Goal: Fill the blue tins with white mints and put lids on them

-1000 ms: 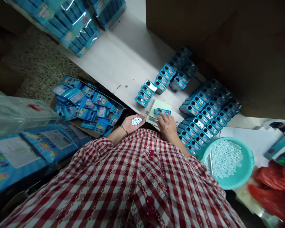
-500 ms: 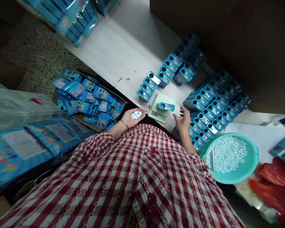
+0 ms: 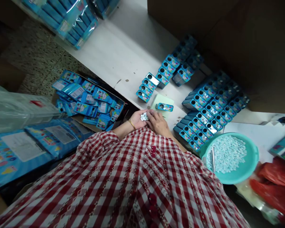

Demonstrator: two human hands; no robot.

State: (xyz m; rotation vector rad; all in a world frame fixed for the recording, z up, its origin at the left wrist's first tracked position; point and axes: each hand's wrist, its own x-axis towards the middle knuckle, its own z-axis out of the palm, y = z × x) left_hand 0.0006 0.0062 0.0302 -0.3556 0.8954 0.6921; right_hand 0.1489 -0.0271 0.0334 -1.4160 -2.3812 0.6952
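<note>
My left hand point(image 3: 137, 119) is cupped palm up, with a small heap of pale candies point(image 3: 143, 117) in it. Over the edge of that palm lies my right hand point(image 3: 158, 123), its bent fingertips touching the candies; whether it pinches one is hidden. Just beyond the hands, a blue tin point(image 3: 164, 107) with a round opening lies across a pale green scale point(image 3: 155, 102). A short row of blue tins point(image 3: 146, 91) stands left of the scale, and a large block of tins point(image 3: 204, 117) is on the right.
A turquoise basin point(image 3: 254, 158) of pale candies holds a metal tube point(image 3: 213, 159) at the right. Blue packs fill an open box point(image 3: 95, 103) at the left. Wrapped packs point(image 3: 68, 22) lie on the white table point(image 3: 104, 47). Red plastic bags point(image 3: 275, 190) are at lower right.
My right hand has moved left from beside the scale to my left palm, its fingers now at the candies. My left hand has shifted slightly right, still holding them.
</note>
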